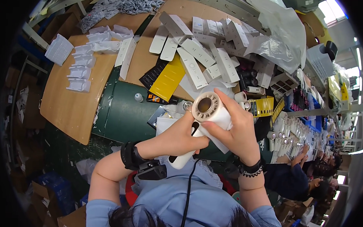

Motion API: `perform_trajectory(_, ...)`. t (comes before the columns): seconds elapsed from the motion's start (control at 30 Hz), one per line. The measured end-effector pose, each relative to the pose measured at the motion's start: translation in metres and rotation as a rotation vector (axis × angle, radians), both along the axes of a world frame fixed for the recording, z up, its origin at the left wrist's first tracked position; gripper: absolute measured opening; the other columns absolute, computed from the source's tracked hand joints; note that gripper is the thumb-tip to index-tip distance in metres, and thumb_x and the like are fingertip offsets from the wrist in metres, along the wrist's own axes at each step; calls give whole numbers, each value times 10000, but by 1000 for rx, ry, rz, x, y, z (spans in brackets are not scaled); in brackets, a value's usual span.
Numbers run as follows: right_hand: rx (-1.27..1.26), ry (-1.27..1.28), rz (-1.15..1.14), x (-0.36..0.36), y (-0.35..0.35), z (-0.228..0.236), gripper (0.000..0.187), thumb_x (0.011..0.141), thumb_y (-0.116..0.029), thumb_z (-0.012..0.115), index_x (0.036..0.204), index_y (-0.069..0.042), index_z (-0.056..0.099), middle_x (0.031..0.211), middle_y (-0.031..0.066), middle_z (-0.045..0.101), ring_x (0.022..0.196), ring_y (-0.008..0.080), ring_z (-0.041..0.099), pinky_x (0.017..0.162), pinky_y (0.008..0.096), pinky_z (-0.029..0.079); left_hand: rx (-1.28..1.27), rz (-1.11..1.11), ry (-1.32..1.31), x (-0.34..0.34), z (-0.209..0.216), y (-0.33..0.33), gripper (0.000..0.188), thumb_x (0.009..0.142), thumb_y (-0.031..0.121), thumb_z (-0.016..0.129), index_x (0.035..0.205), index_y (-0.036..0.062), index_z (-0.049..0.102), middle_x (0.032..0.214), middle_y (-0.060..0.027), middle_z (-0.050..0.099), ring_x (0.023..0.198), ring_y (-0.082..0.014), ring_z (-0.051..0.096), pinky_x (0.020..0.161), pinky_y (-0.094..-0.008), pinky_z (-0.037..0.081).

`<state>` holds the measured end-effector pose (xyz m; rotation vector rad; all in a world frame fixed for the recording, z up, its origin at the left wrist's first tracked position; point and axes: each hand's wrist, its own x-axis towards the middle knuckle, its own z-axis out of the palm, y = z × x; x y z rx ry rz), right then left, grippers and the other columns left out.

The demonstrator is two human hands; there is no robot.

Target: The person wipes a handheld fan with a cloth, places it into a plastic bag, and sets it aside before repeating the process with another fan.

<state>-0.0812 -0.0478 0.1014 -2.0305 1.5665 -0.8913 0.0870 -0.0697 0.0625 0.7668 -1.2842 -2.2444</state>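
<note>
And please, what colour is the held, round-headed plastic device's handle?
The handle is mainly white, clearest in the head view.

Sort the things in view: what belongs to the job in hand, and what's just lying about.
Belongs to the job: white handheld device with round slotted end, held by left hand and right hand; thin white sheet beside it.

Apparently lying about: flat yellow rectangular sheet; small white bottle; heaped grey cords.

smooth plastic handheld device (207,116)
</note>
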Motion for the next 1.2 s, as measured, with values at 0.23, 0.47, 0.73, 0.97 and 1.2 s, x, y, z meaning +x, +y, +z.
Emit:
perform_trajectory(0.23,199,123,24,-11,-10,-10,495,753,-196,677,1175,13,525,916,152,647,786,222,647,694,298,496,-120,-69,-180,5,-11,-4,686,747,71,559,1315,-3,181,974,-136,516,597,-143,573,522,-283,486)
perform_trajectory(0.47,189,-5,145,-10,-7,-17,484,751,-227,679,1146,12,535,912,165,646,753,243,652,692,299,495,-16,-93,-91,8,-9,0,667,747,68,558,1302,-4,195,919,-124,519,591,-151,581,521,-285,488)
perform_trajectory(0.73,281,4,137,-22,-19,-32,490,751,-296,679,1138,-23,553,862,203,644,758,332,645,653,360,515,-17,-101,-137,10,-8,-2,652,756,69,553,1307,16,209,899,-104,520,577,-133,572,507,-273,480)
perform_trajectory(0.97,119,254,22,1,-6,-29,381,836,-156,578,1171,16,518,883,91,661,775,145,626,695,274,489,84,-81,-83,8,-16,-3,602,761,78,562,1277,16,258,869,-84,528,564,-124,572,492,-268,479)
perform_trajectory(1.2,546,-692,-25,-26,-6,-50,418,863,-180,550,1217,30,477,943,84,632,837,118,595,727,268,479,213,-137,-6,10,-12,-4,478,781,93,566,1194,8,341,804,-65,540,540,-124,563,478,-267,472)
